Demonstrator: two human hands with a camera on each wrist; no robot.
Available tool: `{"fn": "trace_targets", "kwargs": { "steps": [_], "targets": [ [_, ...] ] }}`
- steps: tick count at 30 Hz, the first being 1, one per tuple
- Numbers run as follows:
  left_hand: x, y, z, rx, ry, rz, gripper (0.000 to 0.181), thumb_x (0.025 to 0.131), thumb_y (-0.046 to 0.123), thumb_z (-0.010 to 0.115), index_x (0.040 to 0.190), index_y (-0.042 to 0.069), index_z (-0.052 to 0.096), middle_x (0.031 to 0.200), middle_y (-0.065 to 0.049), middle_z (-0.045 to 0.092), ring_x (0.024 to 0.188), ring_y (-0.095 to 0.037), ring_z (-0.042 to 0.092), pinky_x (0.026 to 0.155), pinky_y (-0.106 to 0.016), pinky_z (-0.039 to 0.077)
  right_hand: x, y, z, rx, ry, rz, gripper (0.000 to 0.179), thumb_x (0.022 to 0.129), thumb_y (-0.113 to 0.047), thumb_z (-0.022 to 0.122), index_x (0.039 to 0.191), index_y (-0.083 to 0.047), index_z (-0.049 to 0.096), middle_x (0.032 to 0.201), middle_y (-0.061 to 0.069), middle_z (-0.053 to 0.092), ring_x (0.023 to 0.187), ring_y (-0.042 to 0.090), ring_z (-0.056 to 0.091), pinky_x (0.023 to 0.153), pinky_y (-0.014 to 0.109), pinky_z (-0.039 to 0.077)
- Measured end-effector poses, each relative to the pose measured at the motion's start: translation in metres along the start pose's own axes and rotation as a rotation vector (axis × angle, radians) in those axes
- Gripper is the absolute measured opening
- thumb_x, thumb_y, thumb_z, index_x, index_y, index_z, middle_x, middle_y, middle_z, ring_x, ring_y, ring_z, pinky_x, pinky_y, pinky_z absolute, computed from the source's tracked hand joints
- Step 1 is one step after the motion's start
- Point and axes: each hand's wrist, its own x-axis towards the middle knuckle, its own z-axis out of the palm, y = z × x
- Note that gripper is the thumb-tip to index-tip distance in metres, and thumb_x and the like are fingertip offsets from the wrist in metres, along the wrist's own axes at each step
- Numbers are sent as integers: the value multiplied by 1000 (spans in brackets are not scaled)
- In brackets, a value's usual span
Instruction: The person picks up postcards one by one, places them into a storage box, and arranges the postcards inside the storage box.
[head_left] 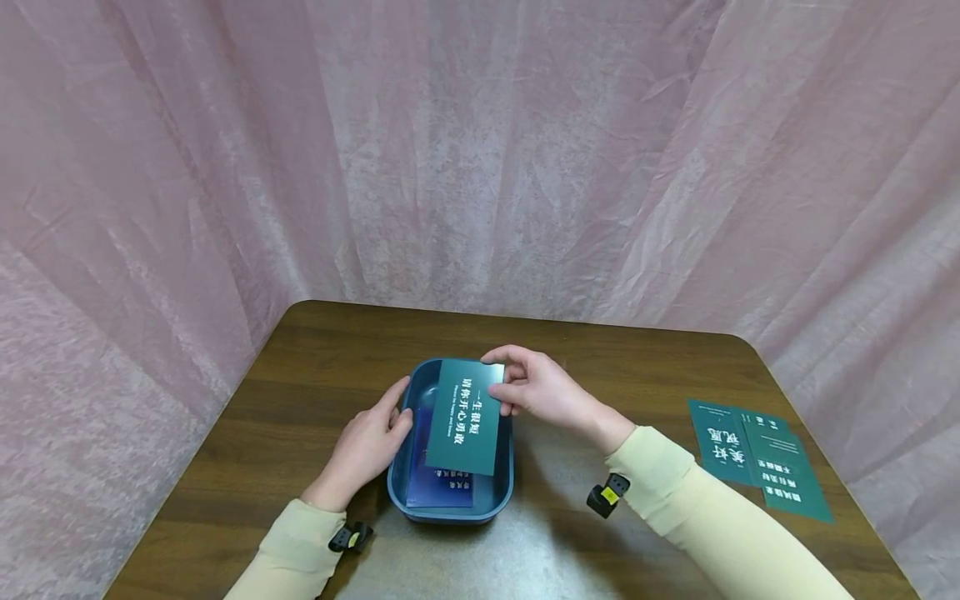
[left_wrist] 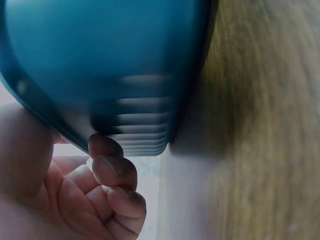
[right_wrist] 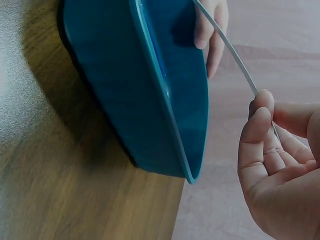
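A deep blue plastic box [head_left: 487, 496] with rounded corners stands on the table. My left hand [head_left: 367, 437] grips its left rim, the thumb at the rim and the fingers [left_wrist: 115, 172] curled against the ribbed outer wall [left_wrist: 142, 117]. Between thumb and fingers, my right hand [head_left: 543, 387] pinches a green card [head_left: 461, 425] with white lettering by its right edge. That card hangs over the box, seen nearly edge-on in the right wrist view. Inside the box lies a dark blue-purple card [head_left: 438, 497], partly hidden beneath the green one.
To the right, several green cards [head_left: 787, 467] with white print lie overlapping near the edge of the wooden table [head_left: 262, 417]. Pink curtains [head_left: 480, 167] hang behind and at both sides. A small black device [head_left: 607, 496] is strapped to my right wrist.
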Motion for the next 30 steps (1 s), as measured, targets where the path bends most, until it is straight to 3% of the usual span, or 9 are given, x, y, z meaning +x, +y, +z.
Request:
{"fn": "trace_targets", "kwargs": {
  "steps": [5, 13, 18, 21, 25, 30],
  "targets": [
    [0, 0, 0, -6, -2, -2, 63, 113, 24, 57, 172, 14, 38, 78, -2, 57, 63, -21, 55, 58, -36, 42, 4, 0, 7, -52, -27, -8, 44, 105, -6, 73, 147, -4, 61, 81, 12, 69, 81, 46, 72, 72, 41, 60],
    [0, -1, 0, -3, -6, 4, 62, 114, 24, 57, 172, 14, 38, 78, -2, 56, 62, -21, 55, 58, -37, 42, 12, -3, 21, -144, -91, 8, 41, 107, -6, 71, 147, -4, 62, 84, 17, 72, 80, 39, 74, 81, 59, 61],
    [0, -3, -1, -9, -14, 3, 62, 114, 24, 56, 173, 15, 37, 78, -3, 56, 63, -21, 56, 59, -37, 43, 16, -6, 27, -204, -95, 33, 40, 107, -6, 70, 146, -5, 63, 82, 13, 72, 82, 43, 74, 73, 43, 60],
    [0, -3, -1, -15, -21, 0, 62, 114, 25, 55, 173, 15, 36, 79, -3, 56, 63, -21, 56, 59, -37, 44, 19, -5, 31, -220, -94, 47, 41, 107, -6, 70, 147, -5, 62, 80, 10, 71, 77, 35, 74, 68, 34, 55],
    [0, -3, -2, -25, -27, -7, 63, 115, 25, 55, 173, 15, 36, 79, -3, 56, 64, -21, 56, 60, -37, 45, 23, -4, 35, -237, -95, 63, 41, 107, -7, 71, 147, -5, 62, 81, 12, 71, 70, 23, 71, 66, 33, 54],
    [-1, -3, -2, -30, -28, -10, 63, 115, 25, 55, 173, 16, 36, 78, -3, 56, 64, -21, 56, 60, -37, 45, 26, 0, 39, -276, -91, 83, 41, 107, -7, 71, 147, -7, 62, 87, 17, 72, 78, 36, 75, 68, 33, 55]
  ]
}}
